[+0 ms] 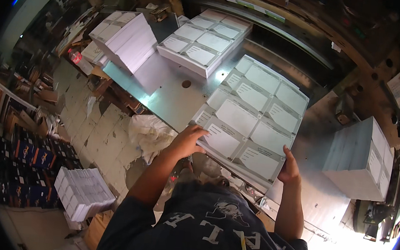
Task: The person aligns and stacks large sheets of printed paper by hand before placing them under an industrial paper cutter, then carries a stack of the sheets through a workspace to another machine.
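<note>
In front of me, printed sheets (236,116) with a grid of white panels and grey borders lie over the metal table, their near edge toward my body. My left hand (188,142) grips their near left corner, a finger on top and the thumb lower by the edge. At the near right edge, my right hand (290,167) holds the sheets, a digit pointing up along the side and the other fingers partly hidden. How thick this pile is, I cannot tell. Beyond it to the left sits a squared stack of similar sheets (202,39).
The metal table (174,96) has a round hole. A tall paper stack (128,42) stands at its far left, another (361,158) at its right. A dark machine opening (288,42) lies behind. Lower left are a paper stack (85,191) and dark boxes (29,172); a white bag (149,132) hangs by the table.
</note>
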{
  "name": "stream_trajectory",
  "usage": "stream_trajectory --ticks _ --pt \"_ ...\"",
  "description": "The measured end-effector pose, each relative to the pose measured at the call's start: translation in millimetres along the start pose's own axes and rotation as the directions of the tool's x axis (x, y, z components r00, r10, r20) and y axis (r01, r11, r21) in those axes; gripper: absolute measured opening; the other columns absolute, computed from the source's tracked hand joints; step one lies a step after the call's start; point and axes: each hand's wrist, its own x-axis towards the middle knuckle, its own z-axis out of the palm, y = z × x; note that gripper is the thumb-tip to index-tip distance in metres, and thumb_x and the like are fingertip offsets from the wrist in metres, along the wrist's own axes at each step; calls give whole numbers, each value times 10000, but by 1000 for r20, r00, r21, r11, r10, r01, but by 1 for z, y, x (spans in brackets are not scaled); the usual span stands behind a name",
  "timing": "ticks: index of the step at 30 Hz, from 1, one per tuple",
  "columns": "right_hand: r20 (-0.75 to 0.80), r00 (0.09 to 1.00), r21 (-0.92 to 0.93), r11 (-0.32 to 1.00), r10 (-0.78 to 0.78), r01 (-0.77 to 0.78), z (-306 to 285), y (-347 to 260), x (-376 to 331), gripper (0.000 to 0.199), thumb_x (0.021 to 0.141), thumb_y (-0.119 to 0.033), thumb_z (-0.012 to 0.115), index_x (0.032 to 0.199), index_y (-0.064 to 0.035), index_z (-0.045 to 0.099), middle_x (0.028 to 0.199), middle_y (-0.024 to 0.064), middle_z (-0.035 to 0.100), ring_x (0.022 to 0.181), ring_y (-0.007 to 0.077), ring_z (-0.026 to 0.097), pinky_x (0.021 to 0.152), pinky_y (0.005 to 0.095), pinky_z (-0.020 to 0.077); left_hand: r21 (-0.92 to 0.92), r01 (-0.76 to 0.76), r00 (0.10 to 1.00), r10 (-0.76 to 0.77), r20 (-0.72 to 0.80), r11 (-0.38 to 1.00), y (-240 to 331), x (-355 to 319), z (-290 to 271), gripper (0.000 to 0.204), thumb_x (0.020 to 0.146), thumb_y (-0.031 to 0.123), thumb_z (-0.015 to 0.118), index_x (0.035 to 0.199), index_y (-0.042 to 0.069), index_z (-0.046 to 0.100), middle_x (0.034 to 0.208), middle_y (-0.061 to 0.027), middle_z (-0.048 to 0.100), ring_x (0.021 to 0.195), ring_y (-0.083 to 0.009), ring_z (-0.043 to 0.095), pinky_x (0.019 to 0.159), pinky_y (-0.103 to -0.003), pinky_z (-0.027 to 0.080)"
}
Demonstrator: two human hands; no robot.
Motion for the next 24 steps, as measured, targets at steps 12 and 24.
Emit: stream_trajectory --ticks 12,24 --pt "41 998 110 993 44 -48 13 -13 5 507 910 -101 560 1365 63 407 1309 260 534 1202 387 553 1041 486 456 -821 335 880 -159 448 -462 13 -67 93 426 982 382 577 1247 53 512 1197 -111 637 1141 -256 609 960 -418 490" --pt "-14 994 103 989 -105 106 -36 -39 57 541 932 -163 596 1413 -6 403 1367 219 508 1240 364 520 1055 482 437 -873 229 847 -355 397 -431 89 -4 104 255 953 141 613 1190 77 544 1072 -66 656 976 -215 684 746 -357 614"
